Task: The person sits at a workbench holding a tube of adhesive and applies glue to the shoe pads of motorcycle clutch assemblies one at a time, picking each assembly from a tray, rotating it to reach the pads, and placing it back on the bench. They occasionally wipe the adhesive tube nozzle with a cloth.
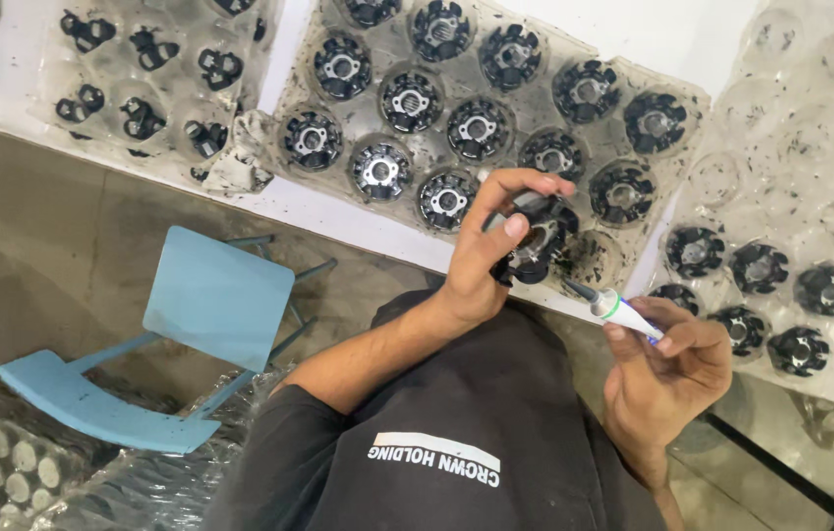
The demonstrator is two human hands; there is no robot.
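My left hand point(481, 261) grips a black round part point(540, 241) with a metal centre, held just above the near edge of the white table point(338, 218). My right hand point(667, 369) holds a white tube point(623, 313) with a green band and a grey nozzle. The nozzle tip points at the part and sits just short of it. Behind my left hand lies a clear plastic tray point(291, 90) whose pockets hold several of the same black round parts point(409, 100).
A second clear tray point(810, 128) on the right holds several round parts in its near pockets. A third tray point(176, 108) at the far left holds smaller black pieces. A blue chair point(210, 305) stands on the floor to the left, beside plastic-wrapped cylinders point(14, 472).
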